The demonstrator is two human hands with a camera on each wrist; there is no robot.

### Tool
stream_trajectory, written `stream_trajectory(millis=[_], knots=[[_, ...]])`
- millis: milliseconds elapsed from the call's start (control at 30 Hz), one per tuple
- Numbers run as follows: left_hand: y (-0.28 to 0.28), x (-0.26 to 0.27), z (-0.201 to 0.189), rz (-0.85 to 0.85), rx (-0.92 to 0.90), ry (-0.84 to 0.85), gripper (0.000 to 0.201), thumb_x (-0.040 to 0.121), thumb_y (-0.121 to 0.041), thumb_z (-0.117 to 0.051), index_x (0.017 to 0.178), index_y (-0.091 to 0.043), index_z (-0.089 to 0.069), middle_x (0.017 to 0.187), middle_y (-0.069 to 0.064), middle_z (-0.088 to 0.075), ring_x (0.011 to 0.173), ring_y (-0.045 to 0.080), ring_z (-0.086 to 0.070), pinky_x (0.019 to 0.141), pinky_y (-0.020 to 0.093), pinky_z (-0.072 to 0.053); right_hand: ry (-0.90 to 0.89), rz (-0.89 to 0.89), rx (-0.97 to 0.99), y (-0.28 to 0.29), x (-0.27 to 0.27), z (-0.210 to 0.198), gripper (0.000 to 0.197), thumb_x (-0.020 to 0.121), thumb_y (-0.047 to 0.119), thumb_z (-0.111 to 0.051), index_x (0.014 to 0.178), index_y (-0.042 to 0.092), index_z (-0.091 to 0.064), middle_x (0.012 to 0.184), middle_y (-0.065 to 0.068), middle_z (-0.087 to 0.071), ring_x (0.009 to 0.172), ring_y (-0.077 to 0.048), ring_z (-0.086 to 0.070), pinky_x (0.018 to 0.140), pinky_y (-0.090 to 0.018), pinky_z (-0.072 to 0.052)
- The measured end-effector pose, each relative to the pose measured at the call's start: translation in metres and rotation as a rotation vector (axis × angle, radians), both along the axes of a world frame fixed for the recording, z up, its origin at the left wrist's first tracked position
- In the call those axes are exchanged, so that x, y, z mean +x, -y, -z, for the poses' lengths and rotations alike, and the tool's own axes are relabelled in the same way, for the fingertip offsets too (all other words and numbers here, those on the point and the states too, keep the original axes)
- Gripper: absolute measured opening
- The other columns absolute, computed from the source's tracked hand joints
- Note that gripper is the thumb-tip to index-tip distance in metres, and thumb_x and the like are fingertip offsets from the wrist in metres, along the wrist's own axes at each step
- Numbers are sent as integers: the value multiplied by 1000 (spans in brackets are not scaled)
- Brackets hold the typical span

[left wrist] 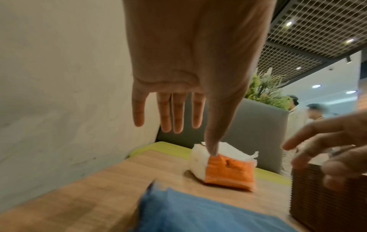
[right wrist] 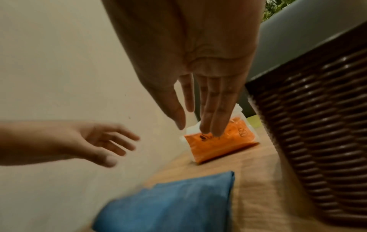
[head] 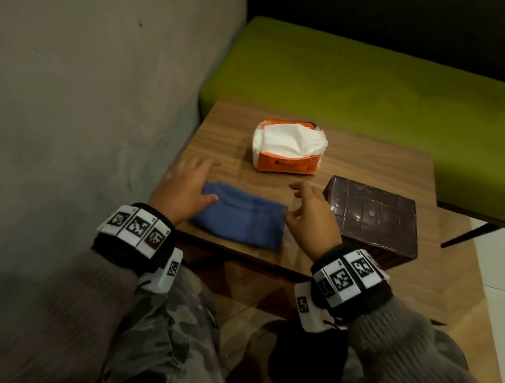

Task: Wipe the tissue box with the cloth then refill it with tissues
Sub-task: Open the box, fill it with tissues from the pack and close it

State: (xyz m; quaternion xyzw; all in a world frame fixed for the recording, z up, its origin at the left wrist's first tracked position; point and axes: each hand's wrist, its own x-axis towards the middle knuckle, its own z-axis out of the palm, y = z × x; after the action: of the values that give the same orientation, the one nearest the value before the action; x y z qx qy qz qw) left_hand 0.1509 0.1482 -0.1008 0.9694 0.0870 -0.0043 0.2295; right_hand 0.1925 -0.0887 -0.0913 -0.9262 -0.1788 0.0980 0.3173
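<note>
A folded blue cloth (head: 242, 215) (left wrist: 190, 210) (right wrist: 168, 202) lies near the front edge of the small wooden table (head: 228, 144). My left hand (head: 186, 188) (left wrist: 174, 100) hovers over the cloth's left end, fingers straight and spread. My right hand (head: 307, 212) (right wrist: 200, 97) hovers at its right end, fingers relaxed, holding nothing. The dark brown ribbed tissue box (head: 372, 218) (left wrist: 327, 197) (right wrist: 317, 125) stands to the right. An open orange pack of white tissues (head: 288, 146) (left wrist: 224, 166) (right wrist: 218, 141) sits at the back.
A grey wall (head: 84, 75) runs close along the table's left side. A green bench seat (head: 369, 84) stands behind the table. In the left wrist view, people and a potted plant (left wrist: 266, 89) show in the far background.
</note>
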Motion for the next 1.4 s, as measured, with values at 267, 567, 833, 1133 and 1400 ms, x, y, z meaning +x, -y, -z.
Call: stream_trajectory(millis=[267, 567, 833, 1133, 1400], knots=[[60, -15, 31, 254, 156, -484, 67, 89, -47, -54, 145, -40, -19, 159, 0, -4, 145, 25, -7, 112, 56, -21, 151, 100, -211, 63, -5, -24, 62, 79, 32, -74, 135, 21, -47, 135, -9, -44, 124, -29, -40, 96, -43, -43], [63, 16, 35, 180, 201, -541, 56, 95, -47, -43, 146, -39, -21, 160, -1, -2, 146, 26, -3, 113, 60, -7, -47, 106, -354, 151, 27, -12, 113, 63, 61, -79, 152, 29, -18, 161, -3, -15, 147, -28, -11, 116, -55, -21], [148, 65, -12, 439, 18, -299, 126, 55, -66, -74, 149, -28, 0, 159, 4, 0, 145, 25, -5, 115, 54, -17, -82, -20, -482, 157, 45, -12, 130, 58, 72, -75, 154, 28, 1, 163, -3, 6, 149, -28, 9, 118, -57, -4], [183, 92, -20, 574, 62, -296, 130, 54, -37, -89, 148, -13, -1, 152, 11, -9, 141, 27, -12, 115, 36, -16, -43, -224, -621, 153, 66, -29, 133, 54, 68, -79, 153, 19, -5, 150, -10, -25, 136, -33, -27, 107, -46, -35], [175, 61, -2, 606, 24, -243, 132, 42, -61, -70, 148, -21, -3, 144, 3, -9, 136, 24, -12, 112, 35, -17, 10, -395, -718, 142, 56, -31, 121, 51, 66, -81, 139, 1, -30, 133, -13, -36, 121, -30, -36, 97, -41, -42]])
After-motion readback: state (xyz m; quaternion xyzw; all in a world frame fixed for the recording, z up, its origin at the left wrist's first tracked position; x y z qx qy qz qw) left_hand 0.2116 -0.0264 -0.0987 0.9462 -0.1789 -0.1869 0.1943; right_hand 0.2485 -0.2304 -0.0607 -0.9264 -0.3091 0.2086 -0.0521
